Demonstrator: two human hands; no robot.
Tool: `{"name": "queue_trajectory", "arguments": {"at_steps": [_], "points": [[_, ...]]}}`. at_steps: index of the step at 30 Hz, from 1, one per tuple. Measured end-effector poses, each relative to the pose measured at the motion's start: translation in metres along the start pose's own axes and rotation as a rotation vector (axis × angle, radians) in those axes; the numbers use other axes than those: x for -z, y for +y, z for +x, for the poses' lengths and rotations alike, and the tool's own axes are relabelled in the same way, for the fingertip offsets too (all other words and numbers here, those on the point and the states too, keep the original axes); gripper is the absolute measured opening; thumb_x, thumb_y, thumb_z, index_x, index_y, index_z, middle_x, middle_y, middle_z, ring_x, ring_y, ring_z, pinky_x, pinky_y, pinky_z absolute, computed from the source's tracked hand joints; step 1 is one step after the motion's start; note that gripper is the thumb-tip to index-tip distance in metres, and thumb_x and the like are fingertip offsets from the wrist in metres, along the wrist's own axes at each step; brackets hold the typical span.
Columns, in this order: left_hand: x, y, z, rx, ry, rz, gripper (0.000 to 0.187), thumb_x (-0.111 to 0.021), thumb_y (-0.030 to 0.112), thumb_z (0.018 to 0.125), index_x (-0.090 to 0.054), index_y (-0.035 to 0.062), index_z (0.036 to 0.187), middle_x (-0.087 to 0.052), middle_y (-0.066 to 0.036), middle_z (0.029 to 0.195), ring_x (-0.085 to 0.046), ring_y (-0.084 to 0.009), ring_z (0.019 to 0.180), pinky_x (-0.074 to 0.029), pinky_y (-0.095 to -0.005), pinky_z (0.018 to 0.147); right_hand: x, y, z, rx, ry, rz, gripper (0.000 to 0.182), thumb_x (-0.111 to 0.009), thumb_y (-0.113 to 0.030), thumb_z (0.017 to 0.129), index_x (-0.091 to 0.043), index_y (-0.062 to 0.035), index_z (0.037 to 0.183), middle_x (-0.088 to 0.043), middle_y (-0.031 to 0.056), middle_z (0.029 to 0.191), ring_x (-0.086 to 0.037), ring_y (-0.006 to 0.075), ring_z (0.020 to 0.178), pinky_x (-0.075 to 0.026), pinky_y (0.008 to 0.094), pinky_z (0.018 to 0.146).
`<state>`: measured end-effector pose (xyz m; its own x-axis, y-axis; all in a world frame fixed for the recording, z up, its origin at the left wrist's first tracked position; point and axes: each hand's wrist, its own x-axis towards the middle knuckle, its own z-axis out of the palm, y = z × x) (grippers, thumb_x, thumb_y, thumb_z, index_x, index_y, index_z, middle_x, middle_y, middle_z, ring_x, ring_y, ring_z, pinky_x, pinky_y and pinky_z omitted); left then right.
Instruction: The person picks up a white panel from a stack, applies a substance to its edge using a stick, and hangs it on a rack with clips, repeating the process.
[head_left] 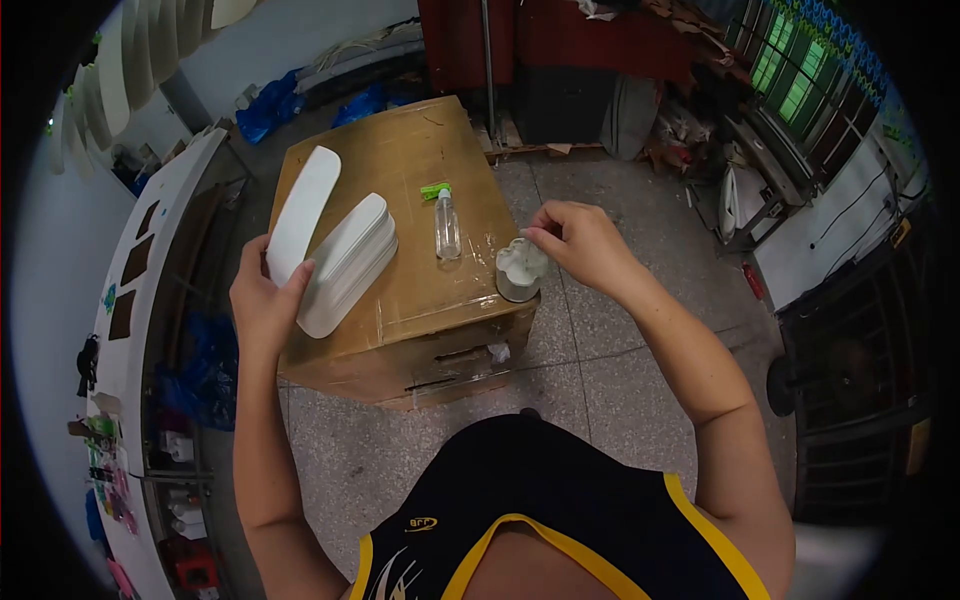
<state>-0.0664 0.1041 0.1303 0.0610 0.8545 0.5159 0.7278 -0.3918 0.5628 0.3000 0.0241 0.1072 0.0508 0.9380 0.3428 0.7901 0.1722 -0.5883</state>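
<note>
My left hand [268, 300] grips the lower end of a long white strip [305, 208] with rounded corners, tilted up over the box. Beside it a stack of similar white pieces [352, 262] lies on the cardboard box [400, 160]. My right hand [585, 245] is at the rim of a small whitish cup [519, 272] on the box's right corner, its thumb and index finger pinched together. What the fingertips hold, if anything, is too small to make out. A clear bottle [446, 230] lies between the stack and the cup, beside a bright green item [435, 190].
A long white table [150, 250] with dark patches runs along the left. Blue plastic bags [270, 108] lie behind the box. White strips [155, 45] hang at the upper left. A dark metal gate [850, 370] stands at the right.
</note>
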Motion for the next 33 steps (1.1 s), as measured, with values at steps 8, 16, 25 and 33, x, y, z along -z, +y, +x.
{"name": "queue_trajectory", "arguments": {"at_steps": [8, 16, 25, 33], "points": [[-0.027, -0.022, -0.074, 0.197, -0.003, -0.972, 0.067, -0.071, 0.010, 0.083, -0.033, 0.0068, 0.139, -0.057, -0.012, 0.127, -0.055, -0.0204, 0.115, -0.043, -0.0320, 0.098, -0.013, 0.011, 0.000, 0.068, -0.032, -0.019, 0.020, -0.069, -0.020, 0.080, -0.065, -0.0011, 0.080, -0.065, 0.0147, 0.075, -0.064, 0.0327, 0.071, -0.050, 0.0404, 0.064], [-0.060, -0.018, -0.119, 0.314, -0.160, -1.507, 0.039, -0.059, -0.002, 0.089, -0.045, 0.0035, 0.125, -0.061, -0.010, 0.112, -0.060, -0.0175, 0.100, -0.048, -0.0311, 0.090, 0.007, -0.011, 0.011, 0.018, -0.101, 0.017, 0.019, -0.072, -0.017, 0.077, -0.063, -0.0005, 0.078, -0.065, 0.0122, 0.071, -0.065, 0.0247, 0.066, -0.050, 0.0346, 0.061], [-0.075, -0.005, -0.131, 0.272, -0.363, -1.384, 0.022, -0.067, 0.003, 0.087, -0.056, 0.0011, 0.105, -0.065, -0.009, 0.097, -0.062, -0.0169, 0.090, -0.049, -0.0292, 0.084, 0.127, -0.074, 0.017, 0.118, 0.110, 0.231, 0.017, -0.073, -0.020, 0.082, -0.064, -0.0060, 0.080, -0.061, -0.0021, 0.070, -0.057, 0.0045, 0.064, -0.046, 0.0210, 0.058], [-0.089, -0.009, -0.139, 0.304, -0.501, -1.284, 0.018, -0.071, 0.005, 0.083, -0.063, 0.0005, 0.098, -0.064, -0.008, 0.095, -0.064, -0.0173, 0.087, -0.051, -0.0305, 0.081, 0.133, -0.004, -0.017, -0.065, 0.381, 0.888, 0.012, -0.067, -0.017, 0.088, -0.061, -0.0082, 0.082, -0.062, -0.0006, 0.074, -0.056, 0.0045, 0.063, -0.044, 0.0178, 0.058]]}}
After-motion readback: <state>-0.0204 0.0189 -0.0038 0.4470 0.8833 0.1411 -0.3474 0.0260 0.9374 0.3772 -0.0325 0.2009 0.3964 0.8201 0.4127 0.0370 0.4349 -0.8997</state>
